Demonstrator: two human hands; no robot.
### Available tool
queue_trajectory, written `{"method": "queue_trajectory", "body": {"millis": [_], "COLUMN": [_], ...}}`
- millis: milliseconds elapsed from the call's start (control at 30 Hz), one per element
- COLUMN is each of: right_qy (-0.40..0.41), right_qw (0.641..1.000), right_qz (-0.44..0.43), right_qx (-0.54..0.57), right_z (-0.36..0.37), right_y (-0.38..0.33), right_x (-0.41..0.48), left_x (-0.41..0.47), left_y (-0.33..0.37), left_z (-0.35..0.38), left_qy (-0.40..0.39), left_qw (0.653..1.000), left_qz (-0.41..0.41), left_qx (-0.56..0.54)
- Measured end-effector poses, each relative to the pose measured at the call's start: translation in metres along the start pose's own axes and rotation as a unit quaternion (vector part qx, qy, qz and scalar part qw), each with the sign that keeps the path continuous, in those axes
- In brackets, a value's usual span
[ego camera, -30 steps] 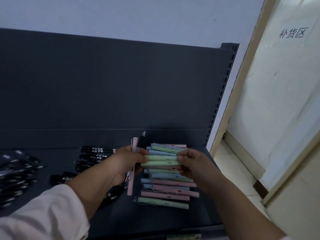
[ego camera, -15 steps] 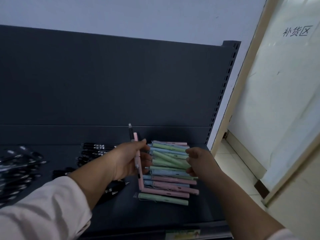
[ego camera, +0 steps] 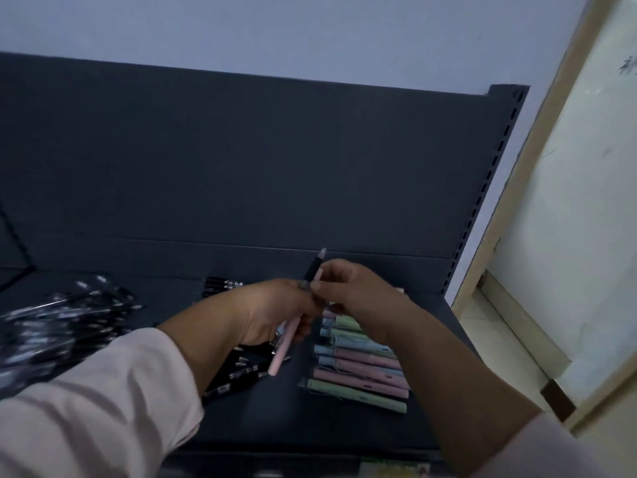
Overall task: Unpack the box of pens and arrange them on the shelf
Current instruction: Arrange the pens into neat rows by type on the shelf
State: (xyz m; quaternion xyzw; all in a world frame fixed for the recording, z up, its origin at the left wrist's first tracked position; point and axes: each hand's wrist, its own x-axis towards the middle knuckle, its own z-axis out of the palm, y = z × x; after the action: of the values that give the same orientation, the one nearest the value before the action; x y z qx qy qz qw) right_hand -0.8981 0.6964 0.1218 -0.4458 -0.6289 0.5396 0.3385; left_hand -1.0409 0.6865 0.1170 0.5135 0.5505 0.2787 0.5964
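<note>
Dark grey shelf (ego camera: 262, 419) is stretching out in front of me, its back panel (ego camera: 241, 167) rising against a pale wall (ego camera: 275, 29). Toward the right end, the stack of pastel pens (ego camera: 362, 374) is lying on the shelf, green, pink and blue barrels running crosswise, with a green one sitting nearest me.

Both hands are meeting just above the far left corner of that stack. My left hand (ego camera: 272, 312) is gripping the pink pen (ego camera: 286, 343) around the middle of its barrel, fingers curled round it. My right hand (ego camera: 355, 288) is pinching the same pen higher up, by its black grip section. The pen is tilting, its clear tip pointing up and away beyond the stack and its pink tail pointing down just left of the stack.

Left of the stack, a few black pens (ego camera: 241, 374) are lying under my left wrist. Behind and left of the stack, a short row of black pens (ego camera: 220, 282) is showing past my left hand. Well to the left, a bigger pile of dark pens (ego camera: 69, 326) is blurring out. Right of the stack, a slotted upright (ego camera: 493, 188) is standing at the shelf's end, with a pale door (ego camera: 568, 201) beyond it. My pale sleeve (ego camera: 86, 408) is filling the near left corner.
</note>
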Motion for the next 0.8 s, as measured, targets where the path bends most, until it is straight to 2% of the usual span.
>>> {"method": "queue_trajectory", "body": {"millis": [133, 233, 267, 333, 400, 500, 633, 733, 800], "right_qy": [0.025, 0.067, 0.082, 0.116, 0.134, 0.127, 0.095, 0.096, 0.100], "right_qw": [0.995, 0.992, 0.994, 0.992, 0.967, 0.918, 0.887, 0.852, 0.859], "right_qz": [0.012, 0.032, 0.026, -0.002, -0.039, -0.046, -0.003, -0.010, -0.045], "right_qx": [0.098, 0.104, 0.073, -0.058, -0.212, -0.372, -0.453, -0.515, -0.500], "right_z": [0.001, -0.004, -0.007, -0.011, -0.017, -0.023, -0.024, -0.018, -0.006], "right_y": [0.008, 0.008, 0.009, 0.015, 0.027, 0.048, 0.063, 0.065, 0.057], "right_x": [0.008, 0.009, 0.009, 0.009, 0.016, 0.030, 0.038, 0.040, 0.043], "left_x": [-0.007, -0.004, -0.004, -0.005, -0.007, -0.006, -0.005, -0.006, -0.010], "left_y": [-0.008, -0.016, -0.018, -0.021, -0.022, -0.029, -0.040, -0.051, -0.058], "left_z": [-0.011, -0.024, -0.028, -0.031, -0.033, -0.036, -0.050, -0.065, -0.075], "left_qy": [-0.006, 0.053, 0.068, 0.069, 0.076, 0.110, 0.178, 0.230, 0.243], "left_qw": [0.998, 0.998, 0.998, 0.997, 0.996, 0.993, 0.976, 0.962, 0.951], "left_qz": [0.009, 0.003, -0.011, -0.036, -0.041, -0.029, -0.008, 0.001, 0.001], "left_qx": [-0.062, -0.015, 0.006, 0.001, -0.027, 0.008, 0.124, 0.150, 0.190]}}
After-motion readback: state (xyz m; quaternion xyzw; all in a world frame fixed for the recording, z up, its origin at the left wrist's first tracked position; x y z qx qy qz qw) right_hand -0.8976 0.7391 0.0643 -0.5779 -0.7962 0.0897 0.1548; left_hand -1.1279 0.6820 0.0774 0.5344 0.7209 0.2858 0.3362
